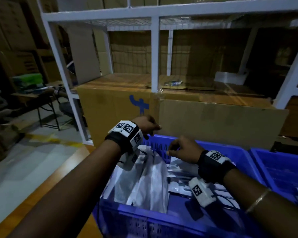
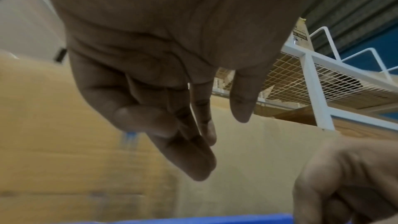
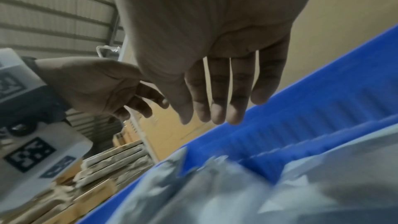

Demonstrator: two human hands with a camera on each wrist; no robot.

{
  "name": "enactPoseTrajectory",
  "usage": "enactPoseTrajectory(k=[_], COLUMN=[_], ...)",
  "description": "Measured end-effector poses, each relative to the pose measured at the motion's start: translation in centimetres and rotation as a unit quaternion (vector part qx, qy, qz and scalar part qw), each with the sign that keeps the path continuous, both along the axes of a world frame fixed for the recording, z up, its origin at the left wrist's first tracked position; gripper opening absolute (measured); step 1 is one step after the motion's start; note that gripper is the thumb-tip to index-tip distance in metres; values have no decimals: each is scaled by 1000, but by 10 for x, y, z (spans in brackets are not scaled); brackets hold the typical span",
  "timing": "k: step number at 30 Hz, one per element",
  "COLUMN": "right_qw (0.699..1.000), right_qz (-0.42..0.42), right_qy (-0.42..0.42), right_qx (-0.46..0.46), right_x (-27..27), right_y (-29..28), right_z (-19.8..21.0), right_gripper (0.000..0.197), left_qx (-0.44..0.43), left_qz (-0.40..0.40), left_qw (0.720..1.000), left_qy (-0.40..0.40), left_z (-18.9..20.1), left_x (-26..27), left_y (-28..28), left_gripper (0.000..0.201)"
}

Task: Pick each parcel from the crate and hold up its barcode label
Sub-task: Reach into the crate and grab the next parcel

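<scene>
A blue plastic crate stands in front of me with several grey-white poly parcels in it. The biggest, a crumpled bag, leans at its left; flatter ones lie to the right. My left hand hovers over the crate's far rim, fingers hanging loose and holding nothing. My right hand is just right of it above the parcels, fingers fairly straight and empty. The right wrist view shows the crate wall and blurred parcels below. No barcode label shows.
A second blue crate adjoins on the right. Large cardboard boxes stand right behind the crate, under a white metal rack. Open floor lies to the left.
</scene>
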State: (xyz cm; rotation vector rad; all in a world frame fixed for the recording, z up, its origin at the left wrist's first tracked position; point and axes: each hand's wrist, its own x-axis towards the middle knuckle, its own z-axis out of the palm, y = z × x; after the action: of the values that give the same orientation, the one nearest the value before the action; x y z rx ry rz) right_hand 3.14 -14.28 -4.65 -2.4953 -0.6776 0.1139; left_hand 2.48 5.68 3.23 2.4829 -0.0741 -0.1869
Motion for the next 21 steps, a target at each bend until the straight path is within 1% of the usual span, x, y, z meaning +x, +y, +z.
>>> enactPoseTrajectory(k=[2, 4, 6, 10, 14, 15, 18, 21], right_qw=[1000, 999, 998, 998, 997, 996, 994, 995], right_qz=[24, 27, 16, -20, -54, -54, -50, -46], right_qy=[-13, -24, -22, -16, -4, 3, 22, 28], right_qx=[-11, -38, -50, -59, -63, -69, -94, -89], right_x=[-3, -5, -3, 5, 10, 11, 13, 12], right_y=[21, 41, 58, 82, 99, 102, 111, 115], right_z=[2, 3, -1, -10, -16, -17, -18, -16], right_gripper=[17, 21, 27, 37, 58, 59, 46, 42], left_qx=[-8, -22, -34, -2, -17, -19, -29, -33], left_qz=[11, 31, 52, 56, 76, 82, 89, 82], left_qw=[1000, 999, 998, 998, 997, 996, 995, 995], left_qy=[6, 10, 3, 0, -24, -28, -37, -35], left_z=[1, -5, -12, -24, -33, -35, -40, -43], left_x=[-7, -12, -17, -24, -21, -21, -17, -16], left_y=[17, 35, 51, 74, 85, 86, 90, 94], left_gripper=[32, 28, 25, 32, 28, 27, 28, 30])
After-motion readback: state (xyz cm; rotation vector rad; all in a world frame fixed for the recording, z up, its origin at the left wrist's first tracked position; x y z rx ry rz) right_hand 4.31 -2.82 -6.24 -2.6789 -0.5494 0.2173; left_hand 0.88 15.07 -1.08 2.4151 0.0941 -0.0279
